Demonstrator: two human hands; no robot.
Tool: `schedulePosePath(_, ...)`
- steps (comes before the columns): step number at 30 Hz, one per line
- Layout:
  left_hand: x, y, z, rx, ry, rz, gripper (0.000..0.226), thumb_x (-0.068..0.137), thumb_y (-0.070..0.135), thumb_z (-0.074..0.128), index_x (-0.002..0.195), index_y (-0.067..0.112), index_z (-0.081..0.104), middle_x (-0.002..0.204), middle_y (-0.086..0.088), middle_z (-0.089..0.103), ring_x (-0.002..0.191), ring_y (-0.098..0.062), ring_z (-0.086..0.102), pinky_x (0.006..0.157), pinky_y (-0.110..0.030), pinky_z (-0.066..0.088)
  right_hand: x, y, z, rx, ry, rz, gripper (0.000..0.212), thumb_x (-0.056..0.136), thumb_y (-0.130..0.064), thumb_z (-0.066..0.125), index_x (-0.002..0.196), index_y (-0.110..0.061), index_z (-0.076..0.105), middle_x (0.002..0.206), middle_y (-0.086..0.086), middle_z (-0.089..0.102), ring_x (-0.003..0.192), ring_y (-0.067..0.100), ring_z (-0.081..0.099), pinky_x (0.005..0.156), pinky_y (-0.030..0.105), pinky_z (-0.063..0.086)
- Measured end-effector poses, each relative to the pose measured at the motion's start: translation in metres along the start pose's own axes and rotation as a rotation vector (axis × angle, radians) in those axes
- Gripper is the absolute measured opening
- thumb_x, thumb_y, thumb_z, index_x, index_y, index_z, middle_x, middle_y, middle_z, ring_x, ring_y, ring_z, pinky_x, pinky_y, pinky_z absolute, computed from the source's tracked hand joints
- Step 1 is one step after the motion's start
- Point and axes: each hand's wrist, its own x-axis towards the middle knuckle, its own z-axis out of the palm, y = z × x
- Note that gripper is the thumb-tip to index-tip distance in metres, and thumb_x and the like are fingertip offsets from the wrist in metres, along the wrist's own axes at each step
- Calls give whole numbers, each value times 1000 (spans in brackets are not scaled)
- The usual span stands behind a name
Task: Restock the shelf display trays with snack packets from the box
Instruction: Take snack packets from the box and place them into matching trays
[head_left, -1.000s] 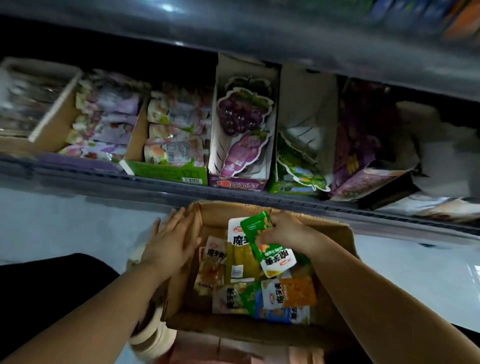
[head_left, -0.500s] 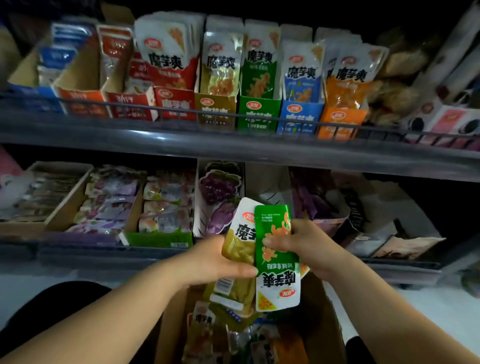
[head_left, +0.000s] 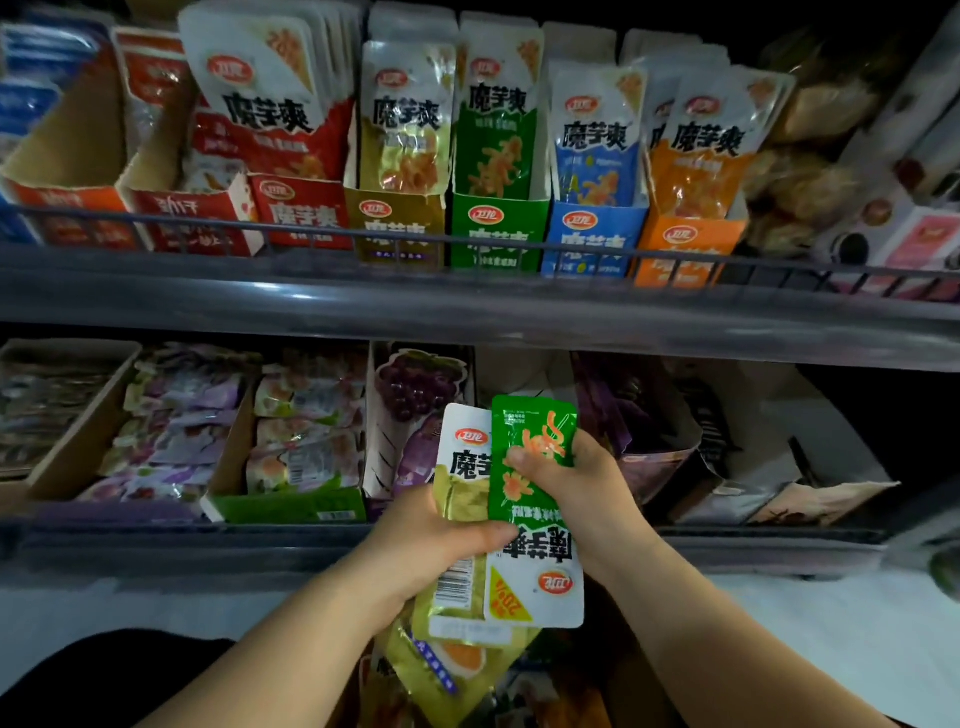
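Lower centre, above the box (head_left: 623, 691): our right hand (head_left: 587, 488) pinches one inverted green packet (head_left: 540, 571), our left hand (head_left: 426, 545) clamps a loose yellow stack (head_left: 462, 467); we judge risks: yellows sliding free, or green entering the upper-centre green tray (head_left: 498, 234) upside down.

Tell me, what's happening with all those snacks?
A person is restocking snack shelves. Their left hand grips a few yellow packets, and their right hand pinches a green packet, held upside down. Both are raised in front of the lower shelf. The matching yellow tray and green tray sit on the upper shelf, already holding packets.
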Motion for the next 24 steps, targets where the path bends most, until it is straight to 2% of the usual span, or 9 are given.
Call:
schedulePosePath(2,2,-1,1,-6,19,9,21,75,1,68,77,21,64,60,14,69,55,3,64,50,-10,46,4,1,2,4,15,1,13,80,-6,66,89,-13,59,88,9,69,80,26,67,73,38,55)
schedulePosePath(6,4,-2,4,-34,115,53,23,74,1,69,77,23,65,66,14,71,59,2,65,53,-9,48,10,-1,3,-53,7,4,20,80,-18,67,94,-20,53,98,6,66,89,24,66,81,42,54)
schedulePosePath(9,7,1,1,-145,229,77,21,75,1,68,81,21,66,69,10,72,61,-3,67,53,-15,51,14,0,2,-80,4,51,47,77,-28,68,116,-14,44,113,9,59,95,23,62,78,37,53)
schedulePosePath(11,10,4,-6,-198,302,96,19,76,2,67,82,20,65,66,12,71,60,-5,67,53,-18,52,11,0,3,-144,-24,42,38,78,-23,69,107,-15,45,109,8,59,88,19,61,75,33,50)
schedulePosePath(13,11,6,-12,-229,333,107,18,77,3,67,82,20,65,64,13,70,57,-5,67,50,-16,52,6,2,3,-190,-49,6,30,77,-15,70,93,-21,45,95,2,61,79,11,60,72,27,50)
schedulePosePath(15,9,7,-14,-217,330,108,17,77,3,67,80,20,64,62,13,70,55,-3,66,47,-14,50,3,3,5,-180,-45,-28,33,76,-7,70,88,-23,44,86,-2,61,73,8,60,66,22,51)
schedulePosePath(18,7,5,-13,-174,323,112,19,78,4,67,78,22,63,60,17,68,54,2,64,46,-10,47,2,5,10,-162,-17,-56,36,76,0,69,85,-23,43,83,0,61,70,10,60,64,24,51)
schedulePosePath(22,5,4,-16,-118,280,74,17,77,6,68,80,22,64,68,12,70,60,-1,66,51,-12,50,-2,6,16,-196,8,-87,26,79,-3,67,81,-20,47,74,-1,60,62,8,57,52,12,46)
schedulePosePath(24,3,5,-18,-107,228,59,17,76,5,68,82,20,65,73,8,72,66,-7,68,55,-16,52,-4,4,16,-199,-8,-101,17,82,-7,65,77,-18,52,71,0,59,61,10,56,51,12,44)
